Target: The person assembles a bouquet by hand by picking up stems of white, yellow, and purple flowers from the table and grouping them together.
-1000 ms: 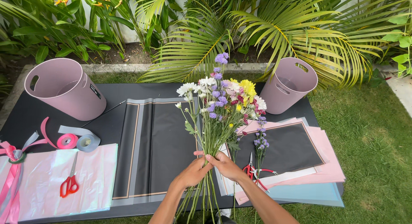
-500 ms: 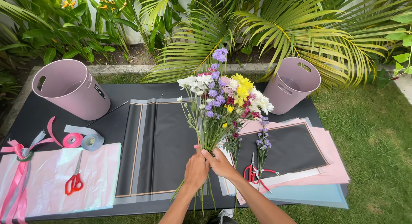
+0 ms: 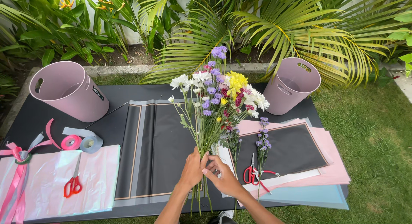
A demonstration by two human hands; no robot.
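My left hand [image 3: 192, 169] grips the green stems of a mixed bouquet [image 3: 218, 95] of white, purple and yellow flowers, holding it upright above the black table [image 3: 137, 89]. Just to its right, my right hand [image 3: 224, 177] has its fingers curled against the same stems. The flower heads fan out above a black wrapping sheet [image 3: 156, 147] with grey and gold borders. The stem ends hang down past the table's front edge.
Two pink buckets [image 3: 69, 91] [image 3: 292, 84] stand at the back corners. Red pruning shears [image 3: 254, 174] and loose purple stems [image 3: 262, 140] lie on stacked black, pink and blue papers [image 3: 326, 164] at right. Red scissors [image 3: 74, 183], iridescent film [image 3: 56, 177] and ribbon rolls [image 3: 81, 142] lie left.
The bouquet has been raised from a lean to more upright, and both hands have shifted slightly up along the stems and closer together.
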